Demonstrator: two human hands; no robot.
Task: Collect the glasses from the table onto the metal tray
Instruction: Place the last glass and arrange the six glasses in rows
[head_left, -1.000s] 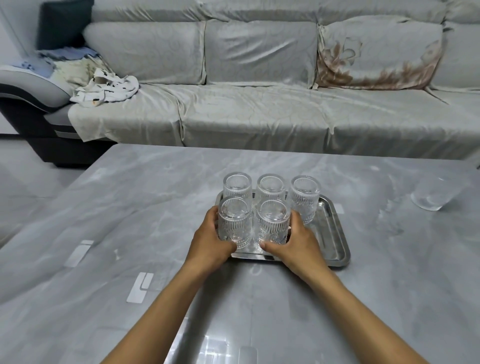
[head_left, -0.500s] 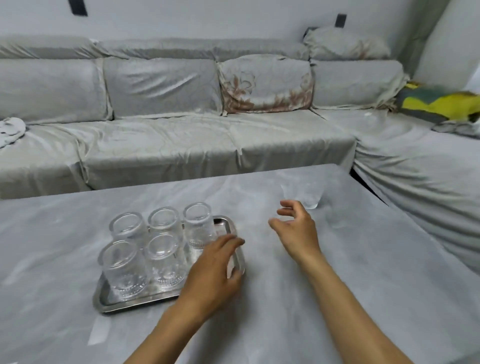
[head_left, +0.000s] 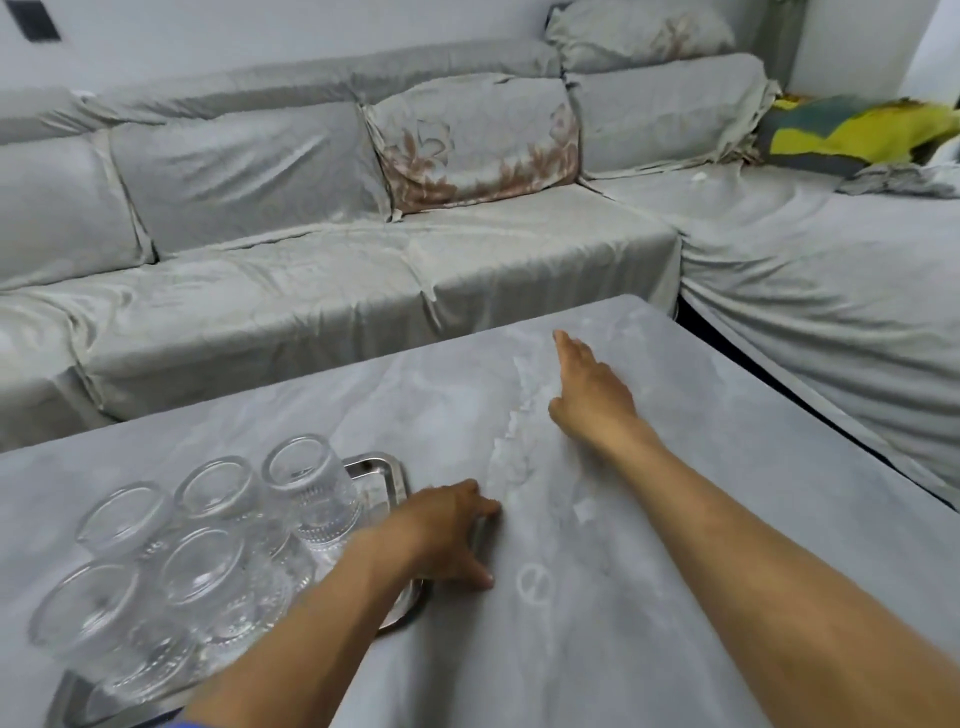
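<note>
right hand has reached farther, grip spread; left hand now grips the tray edge.

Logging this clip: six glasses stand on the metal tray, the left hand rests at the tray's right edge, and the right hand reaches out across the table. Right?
Not quite: the head view shows five glasses on the metal tray, not six. The left hand does rest at the tray's right edge, and the right hand does reach out across the table.

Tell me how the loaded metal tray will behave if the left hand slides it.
The metal tray probably glides easily on the smooth table. Its five ribbed glasses stand packed together, so a jerk may rattle or tip them. Left hand rests at its edge.
</note>
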